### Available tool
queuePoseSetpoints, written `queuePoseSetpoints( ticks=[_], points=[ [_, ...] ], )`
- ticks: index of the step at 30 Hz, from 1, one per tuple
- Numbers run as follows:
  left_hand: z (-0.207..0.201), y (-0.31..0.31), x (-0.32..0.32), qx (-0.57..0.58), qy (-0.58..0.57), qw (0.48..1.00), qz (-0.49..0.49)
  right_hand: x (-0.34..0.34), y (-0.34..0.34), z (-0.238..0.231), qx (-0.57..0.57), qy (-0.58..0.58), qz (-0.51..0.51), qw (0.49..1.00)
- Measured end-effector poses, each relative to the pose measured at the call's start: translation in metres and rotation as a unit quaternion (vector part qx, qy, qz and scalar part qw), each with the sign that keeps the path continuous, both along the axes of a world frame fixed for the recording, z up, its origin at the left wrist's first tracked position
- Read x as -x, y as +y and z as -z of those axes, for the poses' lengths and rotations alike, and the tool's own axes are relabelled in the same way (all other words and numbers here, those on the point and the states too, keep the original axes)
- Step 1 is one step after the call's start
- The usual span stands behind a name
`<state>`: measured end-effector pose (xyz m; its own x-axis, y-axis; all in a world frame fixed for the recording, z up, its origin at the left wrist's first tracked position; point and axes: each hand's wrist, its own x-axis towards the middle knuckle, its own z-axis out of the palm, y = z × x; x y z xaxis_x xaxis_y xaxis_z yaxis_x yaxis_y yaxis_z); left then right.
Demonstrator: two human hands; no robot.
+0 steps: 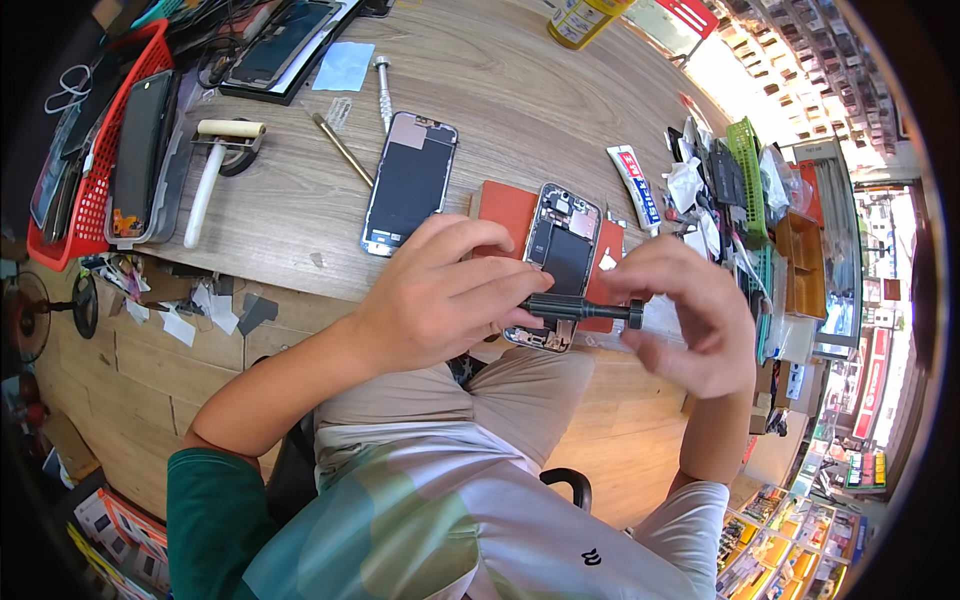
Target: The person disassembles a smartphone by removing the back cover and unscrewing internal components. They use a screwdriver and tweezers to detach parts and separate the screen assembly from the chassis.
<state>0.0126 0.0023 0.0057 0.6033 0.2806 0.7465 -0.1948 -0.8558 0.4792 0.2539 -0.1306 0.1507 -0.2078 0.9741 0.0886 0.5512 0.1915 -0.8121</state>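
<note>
My left hand (440, 290) is closed around a black screwdriver-like tool (570, 308) with a thick body and a knob at its right end. The tool lies sideways over the lower part of an opened phone (563, 245), whose inner parts show. Its left end is hidden by my fingers. Around the knob end, my right hand (695, 315) is curved with thumb and fingers apart, not closed on it. Under the phone is a reddish-brown pad (503, 208). Left of it, a detached phone screen (410, 185) lies on the wooden table.
A silver screwdriver (384, 92), a brass-coloured rod (342, 150) and a white-handled roller (207, 180) lie left. A glue tube (635, 187) lies right of the phone. A red basket (98, 170) stands far left, a green basket (745, 180) far right, a yellow container (580, 20) at the back.
</note>
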Motion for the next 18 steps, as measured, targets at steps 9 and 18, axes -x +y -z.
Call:
queuePoseSetpoints(
  ticks=[9,18],
  points=[
    [-0.003,0.0,0.002,-0.009,0.003,1.0,0.011,0.007,-0.01,0.011,0.026,0.017,-0.031,0.999],
    [-0.002,0.0,0.0,-0.021,-0.006,1.0,0.012,-0.028,0.003,0.021,0.103,0.263,0.04,0.958]
  ],
)
